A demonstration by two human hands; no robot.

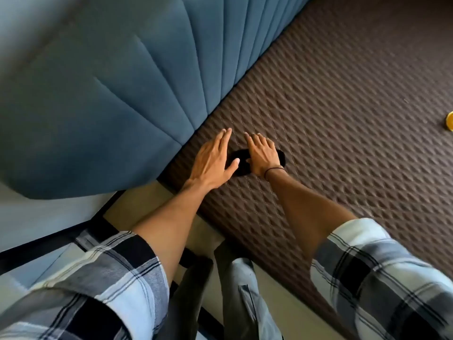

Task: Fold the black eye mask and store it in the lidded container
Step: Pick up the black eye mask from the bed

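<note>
Two checked black-and-white sleeves (117,273) are being extended over a brown quilted mattress (331,106). Beyond them, a flat black fabric eye mask (241,160) is being pressed down by the left hand (212,163) and right hand (263,155), both flat with fingers spread. Farther off, a blue padded headboard (98,94) is being shown.

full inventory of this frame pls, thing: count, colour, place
eye mask: 1, black, flat on the brown surface, mostly hidden under both hands
quilted surface: 1, dark brown, diamond pattern, fills the right half
padded panel: 1, blue, channelled upholstery, upper left beside the surface
yellow object: 1, yellow-orange, cut off at right edge; cannot tell what it is
lidded container: none identifiable in view
left hand: flat, fingers extended, thumb at the mask's left end
right hand: flat, pressing on the mask; thin dark band on wrist
sleeves: 2, black-and-white plaid, rolled up, bottom corners
</note>
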